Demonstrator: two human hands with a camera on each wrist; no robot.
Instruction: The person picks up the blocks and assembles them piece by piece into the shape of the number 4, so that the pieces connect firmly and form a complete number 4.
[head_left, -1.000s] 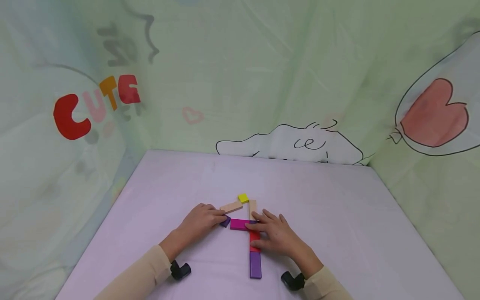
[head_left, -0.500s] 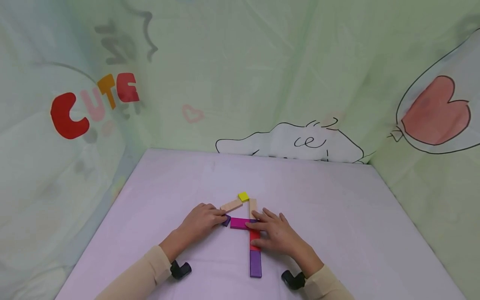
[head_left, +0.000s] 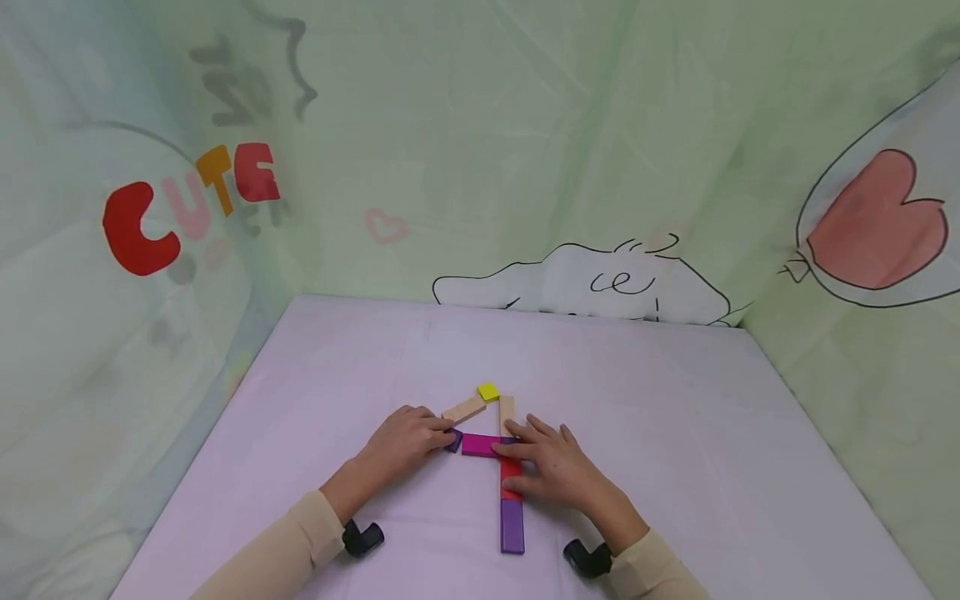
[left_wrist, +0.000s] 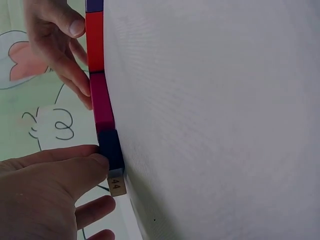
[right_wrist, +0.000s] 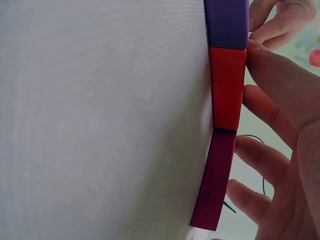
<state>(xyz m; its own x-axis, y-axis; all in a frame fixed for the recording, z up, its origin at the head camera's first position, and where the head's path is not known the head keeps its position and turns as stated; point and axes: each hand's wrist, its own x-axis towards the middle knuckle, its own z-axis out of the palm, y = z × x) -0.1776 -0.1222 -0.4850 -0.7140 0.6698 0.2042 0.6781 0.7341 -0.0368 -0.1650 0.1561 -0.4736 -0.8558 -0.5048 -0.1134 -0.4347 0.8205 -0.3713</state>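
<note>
My left hand (head_left: 401, 442) pinches a short dark purple wooden block (head_left: 453, 441) between thumb and forefinger. That block lies at the left end of a magenta block (head_left: 477, 445). My right hand (head_left: 558, 471) rests with spread fingers on the magenta block, a red block (head_left: 510, 485) and a mostly covered dark block between them. Below the red one, a long purple block (head_left: 512, 527) continues the column. A plain wood block (head_left: 507, 412) stands in line above it. Another plain wood block (head_left: 463, 409) slants towards a yellow square block (head_left: 488, 392). The left wrist view shows a wood end marked 44 (left_wrist: 117, 185).
The blocks lie flat on a pale lilac table cover (head_left: 637, 392). Printed fabric walls (head_left: 487, 167) rise behind it and on both sides. Black wrist devices (head_left: 588, 558) sit under both forearms near the front.
The short dark purple block, pinched by my left hand, has shifted slightly right and turned a little towards the magenta block. My right hand holds its place on the blocks.
</note>
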